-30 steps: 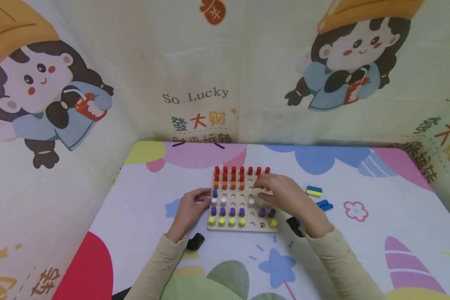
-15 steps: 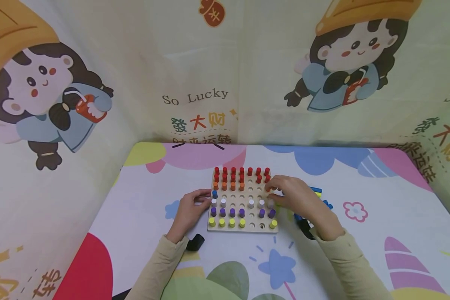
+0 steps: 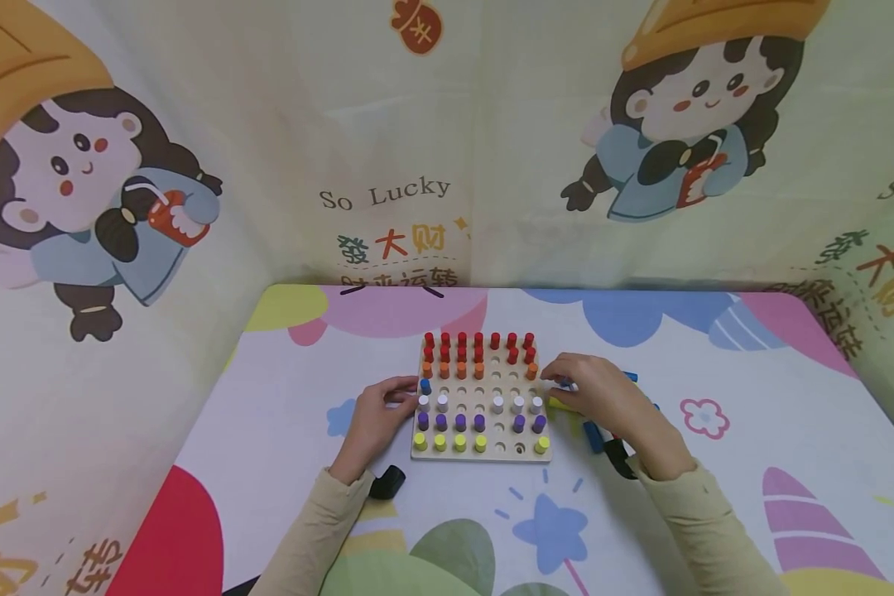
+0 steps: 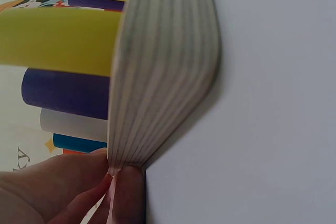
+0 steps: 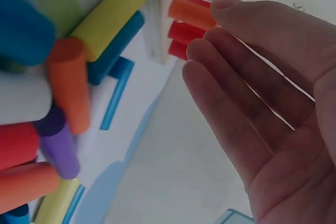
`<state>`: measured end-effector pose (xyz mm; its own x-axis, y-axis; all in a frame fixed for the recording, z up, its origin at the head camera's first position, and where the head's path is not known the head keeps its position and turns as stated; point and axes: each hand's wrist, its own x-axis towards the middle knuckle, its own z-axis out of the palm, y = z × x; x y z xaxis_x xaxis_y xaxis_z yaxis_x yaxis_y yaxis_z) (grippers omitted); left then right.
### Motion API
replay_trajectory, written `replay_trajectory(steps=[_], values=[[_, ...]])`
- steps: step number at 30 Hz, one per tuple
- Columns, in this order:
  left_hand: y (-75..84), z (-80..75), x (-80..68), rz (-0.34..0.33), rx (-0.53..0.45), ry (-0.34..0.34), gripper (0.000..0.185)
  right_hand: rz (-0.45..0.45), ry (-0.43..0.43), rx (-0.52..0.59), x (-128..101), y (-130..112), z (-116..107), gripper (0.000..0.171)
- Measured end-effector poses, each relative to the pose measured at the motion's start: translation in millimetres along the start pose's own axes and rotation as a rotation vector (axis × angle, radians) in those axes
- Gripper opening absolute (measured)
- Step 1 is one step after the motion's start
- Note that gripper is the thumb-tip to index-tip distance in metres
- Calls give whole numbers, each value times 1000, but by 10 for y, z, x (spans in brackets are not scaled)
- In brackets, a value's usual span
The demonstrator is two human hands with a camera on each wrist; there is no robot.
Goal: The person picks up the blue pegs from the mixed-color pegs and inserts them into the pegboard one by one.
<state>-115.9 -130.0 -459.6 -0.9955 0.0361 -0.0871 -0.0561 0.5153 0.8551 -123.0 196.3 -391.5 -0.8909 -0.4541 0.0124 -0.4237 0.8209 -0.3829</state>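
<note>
A wooden pegboard (image 3: pixel 501 451) lies on the table with rows of red, orange, white, purple and yellow pegs and one blue peg (image 3: pixel 425 386). My left hand (image 3: pixel 401 396) holds the board's left edge, its fingers (image 4: pixel 105 192) pressed against the layered side of the board (image 4: pixel 163 77). My right hand (image 3: pixel 566 381) hovers just right of the board over loose pegs. In the right wrist view this hand (image 5: pixel 236 61) is empty with straight fingers. Below it lie a loose orange peg (image 5: pixel 68 87), a yellow one (image 5: pixel 107 17) and others.
The table (image 3: pixel 283 397) has a colourful printed cover, and printed cloth walls close it in on three sides. A few loose blue pegs (image 3: pixel 592 434) lie beside my right wrist. Black wrist cameras (image 3: pixel 389 480) sit on both forearms.
My right hand has moved rightward off the board's upper right part to the loose pegs. An orange peg now shows at the right end of the orange row. The left hand stayed.
</note>
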Motion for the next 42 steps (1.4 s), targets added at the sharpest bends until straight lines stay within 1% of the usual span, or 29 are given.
replay_trajectory(steps=[4, 11, 18, 21, 25, 32, 42], values=[[8, -13, -10, 3, 3, 1, 33, -3, 1, -4, -3, 66, 37, 24], [24, -14, -22, 0, 4, 2, 33, 2, -10, 26, -15, 148, 71, 18], [8, -15, -16, 31, 13, 5, 31, 18, -25, 53, -11, 205, 107, 16], [5, -15, -9, 22, 15, 7, 31, 18, -36, 65, -2, 222, 125, 16], [8, -15, -7, 10, 21, 7, 32, 12, -45, 54, 24, 240, 144, 15], [22, -25, -22, 12, 17, 6, 32, 11, -71, 27, 77, 248, 167, 14], [1, -27, -13, 23, 20, -3, 32, 13, -92, -20, 102, 245, 164, 18]])
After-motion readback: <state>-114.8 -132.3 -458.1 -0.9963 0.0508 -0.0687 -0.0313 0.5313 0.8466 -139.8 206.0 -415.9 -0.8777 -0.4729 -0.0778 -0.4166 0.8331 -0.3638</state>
